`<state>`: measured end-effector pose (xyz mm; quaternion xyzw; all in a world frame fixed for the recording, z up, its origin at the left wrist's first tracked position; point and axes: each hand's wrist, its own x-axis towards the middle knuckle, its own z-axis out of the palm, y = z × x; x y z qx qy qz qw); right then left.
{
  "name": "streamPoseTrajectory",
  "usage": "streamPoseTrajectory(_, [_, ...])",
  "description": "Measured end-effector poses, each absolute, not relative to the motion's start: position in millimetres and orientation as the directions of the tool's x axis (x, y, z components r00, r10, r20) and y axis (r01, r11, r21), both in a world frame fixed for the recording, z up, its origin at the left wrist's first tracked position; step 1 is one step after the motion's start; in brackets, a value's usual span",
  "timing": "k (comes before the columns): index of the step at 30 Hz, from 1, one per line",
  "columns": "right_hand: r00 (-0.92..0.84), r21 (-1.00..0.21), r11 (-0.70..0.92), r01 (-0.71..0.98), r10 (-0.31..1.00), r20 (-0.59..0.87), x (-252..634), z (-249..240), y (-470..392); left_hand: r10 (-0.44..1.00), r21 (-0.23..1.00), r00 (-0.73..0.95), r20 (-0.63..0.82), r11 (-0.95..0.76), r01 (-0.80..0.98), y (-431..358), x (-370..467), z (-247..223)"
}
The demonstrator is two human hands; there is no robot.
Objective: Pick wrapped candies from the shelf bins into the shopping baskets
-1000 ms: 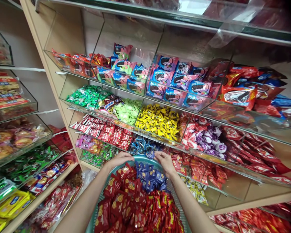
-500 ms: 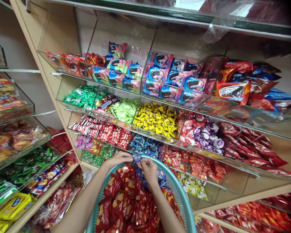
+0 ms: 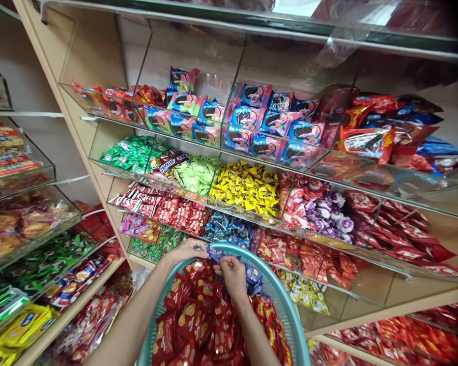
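Note:
A teal plastic basket (image 3: 298, 325) full of red candy packets (image 3: 198, 325) with orange-slice pictures stands in front of me. Small blue candy packets (image 3: 253, 277) lie at its far side. My left hand (image 3: 189, 251) is at the basket's back rim, thumb and fingers pinched at the edge of a blue candy packet (image 3: 214, 253). Just right of it and lower, my right hand (image 3: 232, 277) hangs over the blue packets with curled fingers. Whatever its fingertips grip is hidden.
Glass-fronted shelves rise behind the basket, with yellow candies (image 3: 246, 189), green candies (image 3: 132, 152) and boxed-in blue candies (image 3: 229, 227) in compartments. Clear dividers and shelf edges run close above my hands. More snack shelves (image 3: 66, 221) stand at the left.
My right hand has dropped slightly and drawn toward me, away from the blue packet that was between both hands. The left hand has barely moved.

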<state>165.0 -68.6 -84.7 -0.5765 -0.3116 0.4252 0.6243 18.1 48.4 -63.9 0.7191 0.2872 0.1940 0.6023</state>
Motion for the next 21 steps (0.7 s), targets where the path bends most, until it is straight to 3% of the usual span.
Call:
streamPoseTrajectory(9, [0.433, -0.981, -0.054, -0.184, 0.892, -0.130, 171.5, -75.7, -71.7, 0.641, 0.974, 0.766, -0.050, -0.138, 0.179, 49.1, 19.9, -64.0])
streamPoseTrajectory(21, [0.385, -0.994, -0.026, -0.103, 0.921, -0.064, 176.9, -73.0, -74.0, 0.601, 0.968, 0.798, -0.040, -0.176, 0.181, 49.2, 18.9, -65.1])
